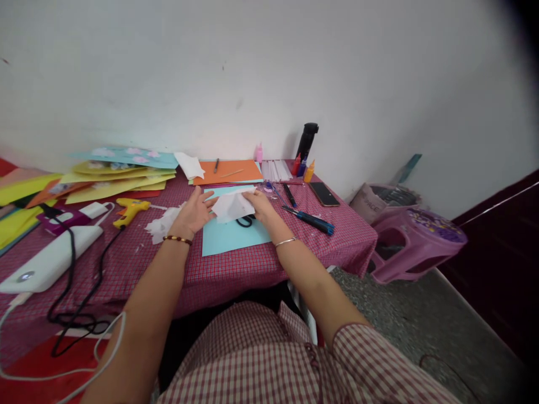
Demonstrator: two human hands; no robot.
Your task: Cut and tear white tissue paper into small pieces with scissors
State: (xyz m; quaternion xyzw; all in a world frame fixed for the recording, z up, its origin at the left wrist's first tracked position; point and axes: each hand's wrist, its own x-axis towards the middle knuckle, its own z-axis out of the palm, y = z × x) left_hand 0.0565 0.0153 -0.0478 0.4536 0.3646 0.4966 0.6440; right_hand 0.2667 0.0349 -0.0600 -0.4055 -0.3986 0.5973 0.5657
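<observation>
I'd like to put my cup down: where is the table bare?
Bare cloth lies along the near edge below the blue sheet and at the right corner past the pen. Crowded left: paper stacks, glue gun, cables.

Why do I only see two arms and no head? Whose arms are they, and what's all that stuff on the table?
The camera sits on the person's head and looks down, so you see what they see: their own two arms reaching forward. This is the only picture. The left hand and the right hand both touch a thin white paper. It lies over a light blue sheet on a table with a red checked cloth. Black scissors peek out beneath the paper. On the left are a yellow glue gun and a pile of coloured sheets. On the right are pens and a phone.
</observation>
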